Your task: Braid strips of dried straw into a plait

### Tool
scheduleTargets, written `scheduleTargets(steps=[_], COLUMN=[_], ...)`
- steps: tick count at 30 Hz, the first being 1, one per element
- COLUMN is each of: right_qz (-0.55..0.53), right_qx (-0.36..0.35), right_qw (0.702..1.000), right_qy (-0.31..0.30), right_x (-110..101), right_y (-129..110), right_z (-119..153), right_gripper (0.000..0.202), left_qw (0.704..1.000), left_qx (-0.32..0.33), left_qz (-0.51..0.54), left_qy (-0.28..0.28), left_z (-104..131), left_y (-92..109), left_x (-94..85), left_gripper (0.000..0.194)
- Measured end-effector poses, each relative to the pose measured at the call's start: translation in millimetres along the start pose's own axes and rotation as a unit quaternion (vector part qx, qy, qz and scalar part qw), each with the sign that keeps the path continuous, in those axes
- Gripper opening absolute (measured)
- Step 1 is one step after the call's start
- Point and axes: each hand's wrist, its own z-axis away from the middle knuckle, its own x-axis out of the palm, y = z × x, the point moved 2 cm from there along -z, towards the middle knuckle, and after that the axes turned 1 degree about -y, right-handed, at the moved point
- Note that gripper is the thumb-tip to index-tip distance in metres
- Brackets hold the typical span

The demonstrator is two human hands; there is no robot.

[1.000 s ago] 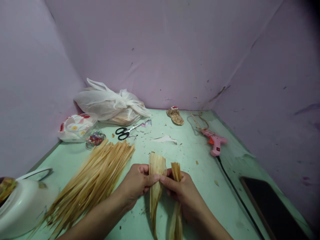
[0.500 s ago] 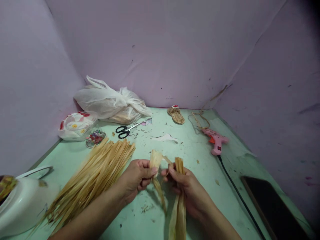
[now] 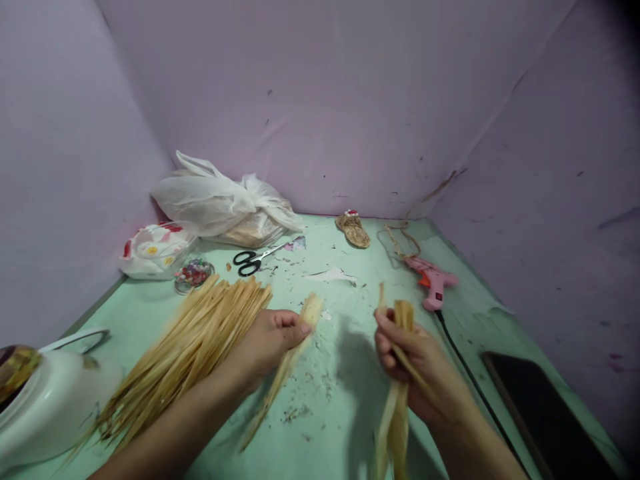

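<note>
Many dry strips point(image 3: 193, 347) slant up-right at lower left, nearest the left hand point(image 3: 275, 341), which pinches one husk point(image 3: 284, 372), slanting likewise, at lower centre; rightward, the right hand point(image 3: 426, 357) curls round an upright bundle point(image 3: 399, 420) and thin strip point(image 3: 381, 295).

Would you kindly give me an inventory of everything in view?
Bag: one, white, back left.
Floral packet: one, white, left.
Bead dish: one, multicoloured, beside packet.
Scissors: one pair, black and silver, before bag.
Strip pile: one, tan, left.
Container: one, white, left edge.
Woven ornament: one, brown, back centre.
Twine: count unclear, brown, back right.
Glue gun: one, pink, right.
Cord: one, black, right.
Phone: one, dark, front right.
Scraps: several, white and purple, centre.
Table: one, pale green, beneath.
Walls: three, pale purple, around.
Held strips: two, tan, front centre.
Held bundle: one, tan, front right.
Left hand: one, front centre.
Right hand: one, front right.
</note>
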Motion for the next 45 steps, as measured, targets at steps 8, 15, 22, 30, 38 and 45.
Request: scheduleTargets(steps=[8, 15, 22, 30, 38, 45], right_qz=[0.036, 0.05, -0.002, -0.063, -0.134, -0.053], right_qx=[0.03, 0.03, 0.054, 0.079, 0.031, -0.093], right_qw=[0.985, 0.987, 0.981, 0.974, 0.99, 0.993], right_qy=[-0.166, -0.153, -0.187, -0.203, 0.005, 0.056], right_x=[29, 27, 30, 28, -4, -9], right_y=[42, 43, 44, 47, 11, 4], right_z=[6, 6, 8, 3, -15, -12], right_gripper=[0.032, 0.03, 0.025, 0.025, 0.027, 0.029], left_qw=[0.997, 0.992, 0.999, 0.988, 0.985, 0.997], left_qx=[0.021, 0.015, -0.001, 0.036, 0.06, 0.011], left_qz=[-0.045, -0.121, -0.052, 0.129, 0.146, 0.051], left_qy=[-0.063, 0.019, 0.01, -0.075, -0.074, -0.056], left_z=[2, 7, 6, -1, -1, 5], left_y=[-5, -1, -5, -13, 0, 2], left_x=[15.4, 19.5, 16.7, 13.1, -1.0, 2.8], left_gripper=[0.031, 0.023, 0.025, 0.025, 0.023, 0.024])
